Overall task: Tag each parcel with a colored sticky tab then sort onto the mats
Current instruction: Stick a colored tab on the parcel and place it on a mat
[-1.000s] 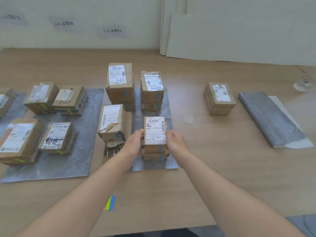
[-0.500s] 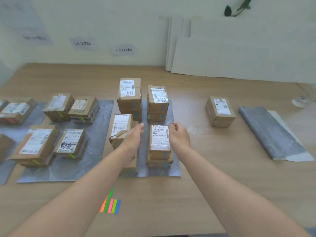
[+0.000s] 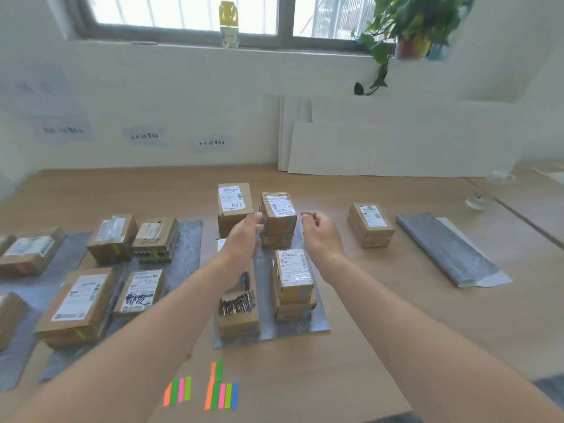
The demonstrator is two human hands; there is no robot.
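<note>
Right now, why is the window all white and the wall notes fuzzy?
In the head view, daylight washes the window white; the wall notes and the plant are smeared with blur; the parcel label in the middle looks sharper.

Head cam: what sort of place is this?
Probably a makeshift parcel-sorting desk in an office-like room: labelled cardboard parcels on grey mats, colored sticky tabs on the wooden table, potted plant by the window.
</note>
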